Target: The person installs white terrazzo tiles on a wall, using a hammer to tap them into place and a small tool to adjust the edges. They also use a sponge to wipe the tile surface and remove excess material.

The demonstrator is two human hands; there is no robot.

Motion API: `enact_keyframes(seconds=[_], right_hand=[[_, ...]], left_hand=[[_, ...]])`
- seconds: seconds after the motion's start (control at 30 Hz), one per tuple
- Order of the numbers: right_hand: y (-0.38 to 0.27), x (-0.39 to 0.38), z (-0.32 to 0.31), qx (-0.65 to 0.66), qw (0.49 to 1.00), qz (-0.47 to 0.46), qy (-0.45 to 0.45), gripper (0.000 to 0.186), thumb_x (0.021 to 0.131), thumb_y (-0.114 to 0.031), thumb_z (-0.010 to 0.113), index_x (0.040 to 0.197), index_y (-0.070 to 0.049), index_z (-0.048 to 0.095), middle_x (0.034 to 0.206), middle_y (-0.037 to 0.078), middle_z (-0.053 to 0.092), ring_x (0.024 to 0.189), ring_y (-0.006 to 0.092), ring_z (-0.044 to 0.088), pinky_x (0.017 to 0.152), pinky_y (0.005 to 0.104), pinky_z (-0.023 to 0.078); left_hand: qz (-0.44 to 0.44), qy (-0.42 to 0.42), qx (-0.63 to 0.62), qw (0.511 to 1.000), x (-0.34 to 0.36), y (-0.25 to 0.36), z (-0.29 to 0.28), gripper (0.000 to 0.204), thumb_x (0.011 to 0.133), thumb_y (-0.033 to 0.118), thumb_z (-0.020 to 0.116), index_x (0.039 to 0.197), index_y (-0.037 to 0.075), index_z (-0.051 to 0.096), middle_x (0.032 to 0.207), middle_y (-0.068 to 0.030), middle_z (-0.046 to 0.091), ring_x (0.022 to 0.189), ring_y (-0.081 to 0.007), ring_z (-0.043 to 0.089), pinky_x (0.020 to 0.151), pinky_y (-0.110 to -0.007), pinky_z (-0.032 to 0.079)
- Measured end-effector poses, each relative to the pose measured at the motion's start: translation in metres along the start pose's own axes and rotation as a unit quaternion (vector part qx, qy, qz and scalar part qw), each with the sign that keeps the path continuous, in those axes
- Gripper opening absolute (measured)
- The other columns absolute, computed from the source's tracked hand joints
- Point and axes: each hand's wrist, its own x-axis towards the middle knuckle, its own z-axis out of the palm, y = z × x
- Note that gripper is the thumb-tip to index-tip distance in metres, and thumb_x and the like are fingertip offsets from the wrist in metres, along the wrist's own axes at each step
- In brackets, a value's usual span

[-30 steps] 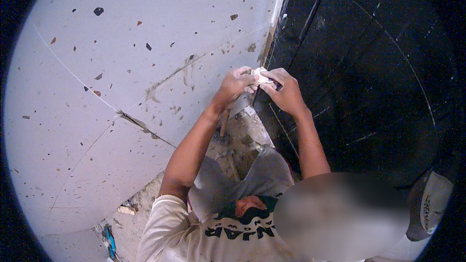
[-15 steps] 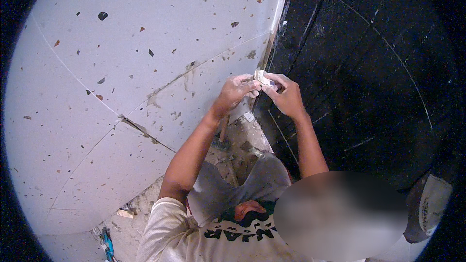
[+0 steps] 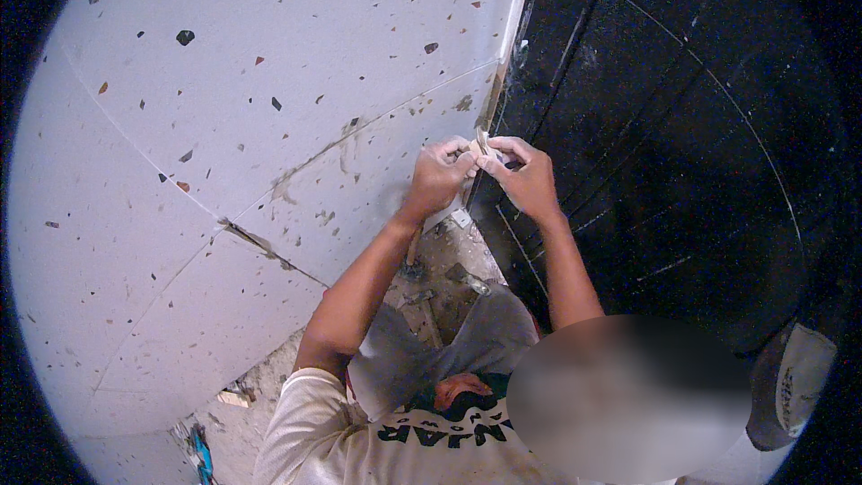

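Observation:
In front of the corner between the walls, both my hands meet at a small, thin, whitish piece (image 3: 480,144); its kind is too small to tell. My left hand (image 3: 444,166) pinches its left side, fingers curled and dusted white. On the other side, my right hand (image 3: 523,171) grips it between thumb and fingers, the fingertips whitened too. Something dark bluish shows between the right fingers, mostly covered. Behind the hands, a speckled white tiled wall (image 3: 359,36) meets a black panel (image 3: 664,144) along a narrow pale edge strip (image 3: 516,27).
Below my hands, the dusty floor (image 3: 449,251) holds a hammer-like tool (image 3: 426,305) and a small white block (image 3: 461,217). A wood offcut (image 3: 235,397) and a blue-handled tool (image 3: 199,454) lie at lower left. A grimy bucket-like container (image 3: 790,386) stands at lower right.
The whitish piece has been turned between my fingers, so its thin edge now shows more than its face. My hands stay at about the same place by the corner.

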Motion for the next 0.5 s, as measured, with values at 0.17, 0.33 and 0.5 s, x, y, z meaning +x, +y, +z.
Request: enact_keyframes(seconds=[0.17, 0.33, 0.5], right_hand=[[-0.015, 0.000, -0.002, -0.001, 1.000, 0.005, 0.018, 0.028, 0.086, -0.021, 0.068, 0.104, -0.001, 0.069, 0.098, 0.017, 0.071, 0.086, 0.0257, 0.069, 0.077, 0.0329, 0.053], [-0.009, 0.000, 0.001, -0.055, 0.997, -0.029, 0.036, 0.025, 0.091, -0.021, 0.058, 0.102, -0.001, 0.066, 0.098, 0.022, 0.068, 0.090, 0.0378, 0.067, 0.079, 0.0401, 0.052], [-0.015, 0.001, -0.006, -0.043, 0.999, -0.008, 0.023, 0.024, 0.092, -0.021, 0.055, 0.103, -0.001, 0.064, 0.098, 0.023, 0.067, 0.093, 0.0434, 0.064, 0.081, 0.0452, 0.051]], left_hand=[[0.117, -0.002, 0.088, 0.989, -0.002, 0.005, 0.002, 0.014, 0.085, 0.008, 0.060, 0.093, -0.002, 0.065, 0.080, -0.0091, 0.066, 0.073, -0.0166, 0.061, 0.070, -0.031, 0.049], [0.213, 0.073, 0.212, 0.951, 0.000, 0.000, 0.011, 0.010, 0.085, 0.008, 0.059, 0.087, -0.001, 0.062, 0.078, -0.0105, 0.064, 0.072, -0.0212, 0.062, 0.071, -0.033, 0.049], [0.101, 0.097, 0.117, 0.983, -0.003, 0.007, 0.006, 0.010, 0.083, 0.007, 0.059, 0.088, -0.002, 0.062, 0.075, -0.0112, 0.066, 0.067, -0.0163, 0.062, 0.063, -0.034, 0.050]])
